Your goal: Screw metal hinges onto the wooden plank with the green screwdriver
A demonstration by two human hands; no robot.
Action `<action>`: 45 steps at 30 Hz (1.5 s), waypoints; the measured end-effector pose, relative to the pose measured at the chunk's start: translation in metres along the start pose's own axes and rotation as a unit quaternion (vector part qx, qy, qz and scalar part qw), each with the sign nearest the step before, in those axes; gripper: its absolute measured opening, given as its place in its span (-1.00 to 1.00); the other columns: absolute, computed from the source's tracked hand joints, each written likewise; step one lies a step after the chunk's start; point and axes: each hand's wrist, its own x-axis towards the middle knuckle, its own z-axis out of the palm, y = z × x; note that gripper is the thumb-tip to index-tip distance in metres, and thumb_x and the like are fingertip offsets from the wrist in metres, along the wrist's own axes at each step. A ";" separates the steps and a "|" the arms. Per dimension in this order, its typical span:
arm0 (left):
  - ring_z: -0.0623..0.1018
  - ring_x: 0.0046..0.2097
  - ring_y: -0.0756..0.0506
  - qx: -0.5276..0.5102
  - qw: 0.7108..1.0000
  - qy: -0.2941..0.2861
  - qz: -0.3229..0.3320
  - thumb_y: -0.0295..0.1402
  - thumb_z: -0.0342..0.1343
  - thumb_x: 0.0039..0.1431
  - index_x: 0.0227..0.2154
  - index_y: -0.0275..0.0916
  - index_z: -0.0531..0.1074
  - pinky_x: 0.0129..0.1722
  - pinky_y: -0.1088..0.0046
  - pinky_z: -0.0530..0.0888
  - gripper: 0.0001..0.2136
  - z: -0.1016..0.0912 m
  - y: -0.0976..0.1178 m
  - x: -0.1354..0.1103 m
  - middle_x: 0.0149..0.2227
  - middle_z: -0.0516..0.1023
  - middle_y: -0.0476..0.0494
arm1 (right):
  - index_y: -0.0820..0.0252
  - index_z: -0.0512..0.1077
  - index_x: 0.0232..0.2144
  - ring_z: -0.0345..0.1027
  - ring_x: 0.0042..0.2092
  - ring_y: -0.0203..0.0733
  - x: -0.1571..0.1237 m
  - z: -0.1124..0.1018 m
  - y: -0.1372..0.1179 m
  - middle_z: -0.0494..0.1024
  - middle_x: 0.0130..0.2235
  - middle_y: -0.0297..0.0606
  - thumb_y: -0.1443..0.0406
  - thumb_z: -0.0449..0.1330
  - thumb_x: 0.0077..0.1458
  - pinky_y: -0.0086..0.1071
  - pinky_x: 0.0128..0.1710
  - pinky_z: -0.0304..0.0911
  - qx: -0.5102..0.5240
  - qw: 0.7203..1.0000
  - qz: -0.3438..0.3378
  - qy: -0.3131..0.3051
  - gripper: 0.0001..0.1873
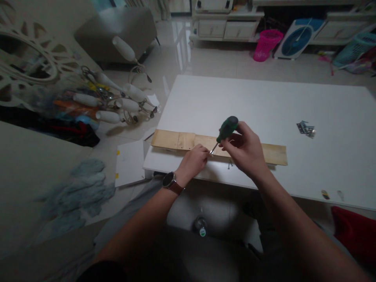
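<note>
Board: one long, flat, pale wooden board (205,141), our landmark; lies on the white rectangular table (249,105), long axis left to right, right end slightly nearer us.
Screwdriver: green-handled screwdriver with a dark butt (228,128); sits over the board's middle stretch, handle up and rightward, shaft slanting down-left to the board's near edge.
Right hand: our right hand (245,150) has thumb and fingers closed round the screwdriver handle, over the board right of its middle.
Left hand: our left hand (195,158) is at the board's near edge, left of the screwdriver tip; fingers bunched, tips right by the metal bit. Pinching or just pressing it, we can't tell.
Metal bit: small shiny metal piece (211,153) at the board's near edge, where shaft and left fingertips meet; too blurred for us to name.
Key relation: metal bit lies just right of our left fingertips and down-left of our right fingers, along the shaft line. Left hand is nearer; shaft cuts across the board's long axis at a slant.
Loose screws: thin metal screws (230,165) on the near side of the board, below our right hand; apart from both hands.
Hardware: small heap of silvery metal brackets (306,129), beyond the board's right end, farther from us.
</note>
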 end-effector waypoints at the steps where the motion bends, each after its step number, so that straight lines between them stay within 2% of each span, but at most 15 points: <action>1: 0.55 0.07 -0.20 -0.003 1.000 0.003 0.000 -0.59 0.09 0.33 -0.15 -0.28 0.65 0.03 0.29 0.57 -0.76 0.000 0.000 0.000 -0.08 0.67 -0.23 | 0.05 0.42 -0.11 0.50 -0.32 -0.20 0.000 -0.001 -0.001 0.57 -0.21 -0.29 0.25 0.32 0.10 -0.26 -0.35 0.49 -0.008 1.000 0.000 -0.009 -0.71; 3: 0.55 0.07 -0.19 -0.008 1.000 0.007 -0.001 -0.59 0.10 0.33 -0.14 -0.26 0.66 0.01 0.30 0.57 -0.76 0.001 0.000 0.000 -0.08 0.67 -0.22 | 0.07 0.45 -0.19 0.49 -0.34 -0.21 0.001 -0.001 -0.001 0.54 -0.26 -0.31 0.24 0.33 0.10 -0.27 -0.39 0.45 -0.027 1.000 -0.002 -0.011 -0.79; 6: 0.55 0.07 -0.19 -0.007 1.000 0.008 -0.003 -0.59 0.10 0.34 -0.10 -0.26 0.66 0.02 0.29 0.58 -0.75 0.000 0.000 0.000 -0.07 0.67 -0.22 | 0.07 0.42 -0.27 0.46 -0.39 -0.24 0.001 -0.001 0.003 0.53 -0.29 -0.33 0.20 0.37 0.08 -0.31 -0.46 0.36 -0.045 0.999 0.006 0.002 -0.77; 11: 0.54 0.05 -0.20 -0.006 1.000 -0.004 0.006 -0.59 0.09 0.35 -0.13 -0.28 0.67 0.04 0.26 0.57 -0.75 -0.003 0.002 0.001 -0.07 0.69 -0.20 | 0.06 0.40 -0.14 0.48 -0.42 -0.21 0.000 0.002 0.012 0.62 -0.23 -0.25 0.15 0.38 0.12 -0.29 -0.47 0.38 -0.030 0.999 0.038 0.016 -0.68; 18: 0.54 0.08 -0.20 -0.003 1.000 0.010 0.011 -0.60 0.10 0.33 -0.11 -0.28 0.66 0.06 0.27 0.57 -0.75 0.002 -0.002 0.000 -0.06 0.69 -0.21 | 0.06 0.39 -0.10 0.53 -0.35 -0.25 0.001 0.001 0.009 0.61 -0.08 -0.22 0.22 0.32 0.12 -0.32 -0.41 0.48 0.027 0.999 0.031 -0.024 -0.70; 22: 0.54 0.07 -0.19 -0.009 1.000 0.013 0.009 -0.59 0.10 0.33 -0.11 -0.27 0.65 0.06 0.27 0.57 -0.76 0.003 -0.002 0.000 -0.07 0.68 -0.21 | 0.10 0.46 -0.20 0.46 -0.40 -0.26 0.002 0.000 0.009 0.60 -0.20 -0.28 0.21 0.36 0.08 -0.31 -0.45 0.37 -0.025 1.000 0.010 -0.014 -0.76; 27: 0.54 0.07 -0.18 -0.001 1.000 0.012 -0.002 -0.60 0.10 0.32 -0.12 -0.24 0.65 0.04 0.30 0.57 -0.74 -0.001 0.001 0.001 -0.06 0.66 -0.22 | 0.10 0.48 -0.37 0.41 -0.35 -0.17 0.003 0.002 0.016 0.55 -0.36 -0.31 0.20 0.41 0.03 -0.24 -0.36 0.35 -0.093 0.995 -0.017 0.022 -0.81; 33: 0.54 0.06 -0.19 0.001 1.000 0.003 0.009 -0.59 0.09 0.33 -0.12 -0.27 0.65 0.05 0.28 0.57 -0.76 0.000 0.001 0.001 -0.08 0.67 -0.22 | 0.12 0.52 -0.22 0.51 -0.30 -0.12 0.003 0.004 0.017 0.64 -0.29 -0.27 0.22 0.37 0.04 -0.15 -0.27 0.45 -0.039 0.999 0.007 0.024 -0.77; 39: 0.53 0.09 -0.19 -0.020 1.000 0.014 0.012 -0.60 0.12 0.30 -0.12 -0.26 0.66 0.11 0.24 0.56 -0.75 0.003 -0.001 0.000 -0.02 0.66 -0.22 | 0.10 0.49 -0.13 0.52 -0.36 -0.20 0.002 0.003 0.011 0.63 -0.23 -0.27 0.27 0.28 0.12 -0.23 -0.31 0.45 -0.016 1.000 0.007 -0.008 -0.76; 42: 0.54 0.10 -0.19 -0.031 0.999 0.015 0.015 -0.61 0.14 0.27 -0.14 -0.22 0.66 0.13 0.24 0.56 -0.74 0.002 -0.002 0.000 -0.03 0.66 -0.20 | 0.09 0.47 -0.19 0.48 -0.38 -0.24 0.003 0.003 0.009 0.61 -0.22 -0.29 0.25 0.30 0.11 -0.27 -0.36 0.39 -0.048 0.999 -0.008 0.004 -0.81; 45: 0.54 0.08 -0.19 -0.028 0.999 0.013 0.010 -0.61 0.12 0.27 -0.14 -0.23 0.65 0.09 0.25 0.57 -0.74 0.001 -0.001 0.000 -0.06 0.66 -0.21 | 0.08 0.41 -0.31 0.41 -0.40 -0.25 0.003 0.004 0.011 0.54 -0.30 -0.35 0.25 0.34 0.07 -0.29 -0.38 0.34 -0.090 0.995 -0.032 0.029 -0.83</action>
